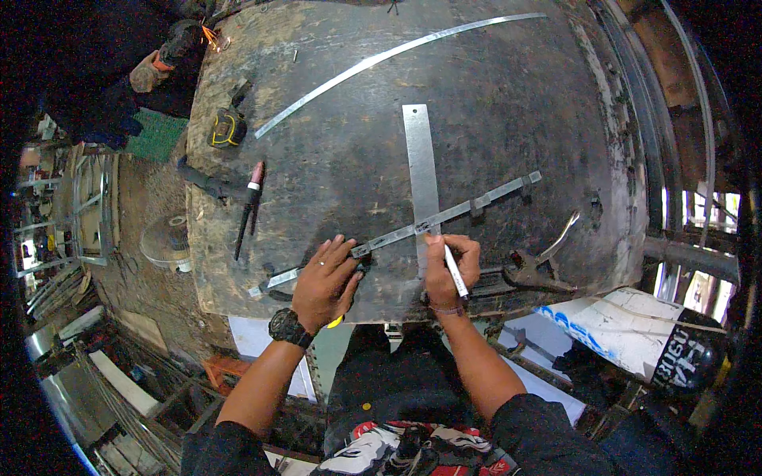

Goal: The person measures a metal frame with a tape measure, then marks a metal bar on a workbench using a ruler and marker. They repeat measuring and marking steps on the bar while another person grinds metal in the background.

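Slim metal strip (454,213): I saw it lying aslant on the worn dark desk (333,174), from the lower left of centre to the right of centre, with small fittings along it.
Left hand (324,279): it lay over the strip's lower-left part, fingers spread rather than clenched; what was under the palm I couldn't tell.
Right hand (440,274): just right of the lower centre, its fingers were grasping a white marker (458,279), upper end near the strip; I couldn't tell whether the two touched.
Flat steel rule (421,159): it ran up through mid-frame, crossing the strip beside the right hand.
Step in hand: I judged it to be marking at that crossing.
Next move: to my mind it called for steady left-hand pressure and a short, controlled stroke, the rule kept from slipping.
Lower right: I made out what looked like locking pliers (530,272).
Upper left: a tape measure (228,128) lay there; beyond it, a co-worker's hand (147,74) was near orange sparks (211,37).
Top: a curved bright strip (397,51).
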The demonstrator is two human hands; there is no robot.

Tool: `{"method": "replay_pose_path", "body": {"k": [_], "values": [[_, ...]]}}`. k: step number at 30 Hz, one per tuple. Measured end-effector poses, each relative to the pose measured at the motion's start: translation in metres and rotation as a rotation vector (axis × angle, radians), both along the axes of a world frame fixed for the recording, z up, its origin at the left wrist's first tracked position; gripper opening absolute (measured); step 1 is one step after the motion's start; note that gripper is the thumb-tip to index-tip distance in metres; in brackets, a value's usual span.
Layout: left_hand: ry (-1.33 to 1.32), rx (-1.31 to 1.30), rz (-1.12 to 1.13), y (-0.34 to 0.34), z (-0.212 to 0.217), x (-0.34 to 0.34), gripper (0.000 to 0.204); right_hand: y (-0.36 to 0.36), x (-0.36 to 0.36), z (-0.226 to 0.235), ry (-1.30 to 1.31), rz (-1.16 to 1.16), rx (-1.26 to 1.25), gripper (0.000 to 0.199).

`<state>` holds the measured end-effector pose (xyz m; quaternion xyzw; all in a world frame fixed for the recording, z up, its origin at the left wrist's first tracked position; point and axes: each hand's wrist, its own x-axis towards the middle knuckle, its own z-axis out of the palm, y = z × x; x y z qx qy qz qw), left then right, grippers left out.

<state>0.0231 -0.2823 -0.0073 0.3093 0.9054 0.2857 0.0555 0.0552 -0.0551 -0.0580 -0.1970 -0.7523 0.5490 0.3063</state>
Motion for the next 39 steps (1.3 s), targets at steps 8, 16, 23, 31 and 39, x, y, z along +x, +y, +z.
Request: {"method": "replay_pose_path", "body": {"k": [8, 16, 23, 31, 39], "values": [[0.006, 0.029, -0.004, -0.001, -0.001, 0.001, 0.024, 0.003, 0.003, 0.002, -0.043, 0.031, -0.099, 0.014], [-0.003, 0.035, -0.003, -0.001, -0.001, 0.003, 0.024, -0.014, 0.01, 0.011, -0.031, 0.032, -0.137, 0.017], [-0.007, 0.02, 0.007, -0.001, 0.0, 0.004, 0.023, -0.034, 0.007, 0.009, -0.057, -0.08, -0.086, 0.02], [0.01, 0.025, 0.007, 0.0, -0.003, 0.003, 0.022, -0.036, 0.005, 0.005, -0.005, -0.098, -0.004, 0.016], [0.056, 0.021, -0.015, 0.001, 0.0, 0.0, 0.023, -0.036, 0.004, 0.009, 0.018, -0.15, -0.047, 0.016]]}}
